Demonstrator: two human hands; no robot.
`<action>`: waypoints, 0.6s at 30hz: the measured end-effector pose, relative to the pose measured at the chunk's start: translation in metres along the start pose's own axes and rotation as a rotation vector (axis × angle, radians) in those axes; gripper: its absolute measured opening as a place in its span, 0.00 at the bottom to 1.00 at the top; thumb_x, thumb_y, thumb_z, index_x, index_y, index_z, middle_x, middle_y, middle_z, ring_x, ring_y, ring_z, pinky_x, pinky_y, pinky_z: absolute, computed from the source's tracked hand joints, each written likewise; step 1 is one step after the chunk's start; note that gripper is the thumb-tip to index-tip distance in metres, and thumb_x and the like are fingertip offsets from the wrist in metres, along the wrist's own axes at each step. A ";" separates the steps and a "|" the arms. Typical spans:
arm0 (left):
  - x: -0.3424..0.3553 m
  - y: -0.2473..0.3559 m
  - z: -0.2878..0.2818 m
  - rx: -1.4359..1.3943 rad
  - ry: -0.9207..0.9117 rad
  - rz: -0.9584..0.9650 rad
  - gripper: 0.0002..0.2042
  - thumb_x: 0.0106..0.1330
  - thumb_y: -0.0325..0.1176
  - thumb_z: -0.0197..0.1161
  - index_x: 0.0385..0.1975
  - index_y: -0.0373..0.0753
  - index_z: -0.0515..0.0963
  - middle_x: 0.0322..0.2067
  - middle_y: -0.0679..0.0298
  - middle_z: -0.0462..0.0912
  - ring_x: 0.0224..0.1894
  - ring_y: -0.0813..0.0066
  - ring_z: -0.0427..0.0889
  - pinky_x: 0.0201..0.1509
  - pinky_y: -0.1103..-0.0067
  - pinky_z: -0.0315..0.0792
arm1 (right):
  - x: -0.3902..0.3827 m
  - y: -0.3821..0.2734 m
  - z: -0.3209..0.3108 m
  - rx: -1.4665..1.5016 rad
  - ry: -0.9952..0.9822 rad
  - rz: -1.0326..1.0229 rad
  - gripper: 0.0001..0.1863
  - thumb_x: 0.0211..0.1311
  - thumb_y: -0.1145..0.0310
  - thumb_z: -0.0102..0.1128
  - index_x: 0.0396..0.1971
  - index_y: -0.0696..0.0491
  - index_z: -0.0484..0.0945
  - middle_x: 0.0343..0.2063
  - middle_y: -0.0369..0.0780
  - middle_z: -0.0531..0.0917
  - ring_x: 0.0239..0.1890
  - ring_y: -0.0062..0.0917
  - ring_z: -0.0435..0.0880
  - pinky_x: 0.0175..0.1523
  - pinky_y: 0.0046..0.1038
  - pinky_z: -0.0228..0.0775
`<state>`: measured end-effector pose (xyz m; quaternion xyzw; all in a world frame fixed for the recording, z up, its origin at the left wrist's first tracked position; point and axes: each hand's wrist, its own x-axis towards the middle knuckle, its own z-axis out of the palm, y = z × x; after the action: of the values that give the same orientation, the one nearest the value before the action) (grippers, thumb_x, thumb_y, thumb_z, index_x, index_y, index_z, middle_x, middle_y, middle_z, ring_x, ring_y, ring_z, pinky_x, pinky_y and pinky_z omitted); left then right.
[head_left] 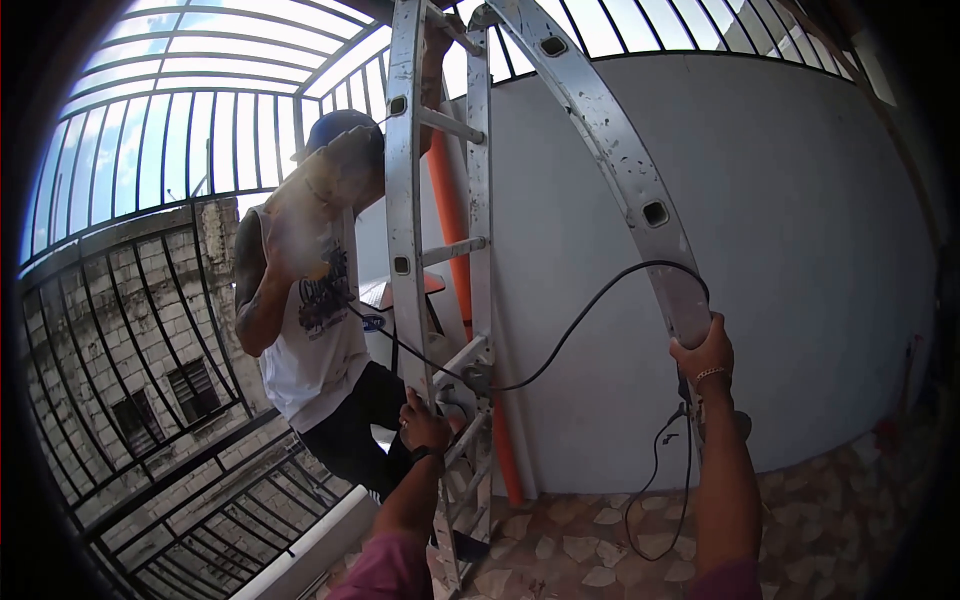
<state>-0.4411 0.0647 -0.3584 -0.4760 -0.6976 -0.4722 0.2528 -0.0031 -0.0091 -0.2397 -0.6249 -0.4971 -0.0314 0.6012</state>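
A scuffed aluminium folding ladder [403,190] stands before me, its sections joined at hinges. My left hand [425,425] grips the near rail of its left section, low down, with a dark band on the wrist. My right hand [703,350] is wrapped around the lower part of the right rail [625,160]; a bracelet circles that wrist. A black cord [575,345] drapes over this rail and runs left past a hinge toward a co-worker. Below my right hand hangs a thin dark cord loop [657,480] with a small metal piece on it.
A co-worker in a white sleeveless top [325,340] and dark cap stands behind the ladder at left, one arm raised along it. Barred railings [150,350] line the left side. An orange pipe [450,220] runs along the grey wall [780,270]. The floor [590,550] has stone-pattern tiles.
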 end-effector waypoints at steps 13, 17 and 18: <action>0.003 -0.010 0.012 0.098 -0.060 -0.016 0.42 0.40 0.35 0.59 0.56 0.40 0.41 0.44 0.48 0.61 0.45 0.52 0.64 0.47 0.64 0.59 | 0.003 0.005 0.012 0.001 0.071 -0.050 0.29 0.33 0.62 0.61 0.40 0.53 0.60 0.33 0.45 0.74 0.35 0.38 0.75 0.39 0.33 0.67; 0.004 -0.008 0.013 0.016 -0.067 0.021 0.42 0.40 0.38 0.59 0.56 0.39 0.42 0.43 0.48 0.61 0.44 0.51 0.64 0.46 0.64 0.59 | 0.006 0.009 0.019 -0.040 0.088 -0.036 0.31 0.34 0.61 0.61 0.42 0.52 0.58 0.34 0.46 0.74 0.36 0.39 0.74 0.40 0.34 0.67; 0.001 -0.007 0.012 0.025 0.039 0.034 0.43 0.37 0.28 0.57 0.57 0.41 0.40 0.40 0.49 0.61 0.42 0.53 0.64 0.43 0.66 0.62 | 0.005 0.011 0.021 -0.026 0.136 -0.067 0.33 0.34 0.61 0.61 0.43 0.51 0.56 0.34 0.47 0.74 0.36 0.39 0.74 0.40 0.34 0.67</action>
<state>-0.4471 0.0750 -0.3657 -0.4754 -0.6901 -0.4683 0.2801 -0.0057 0.0127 -0.2503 -0.6120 -0.4754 -0.1004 0.6240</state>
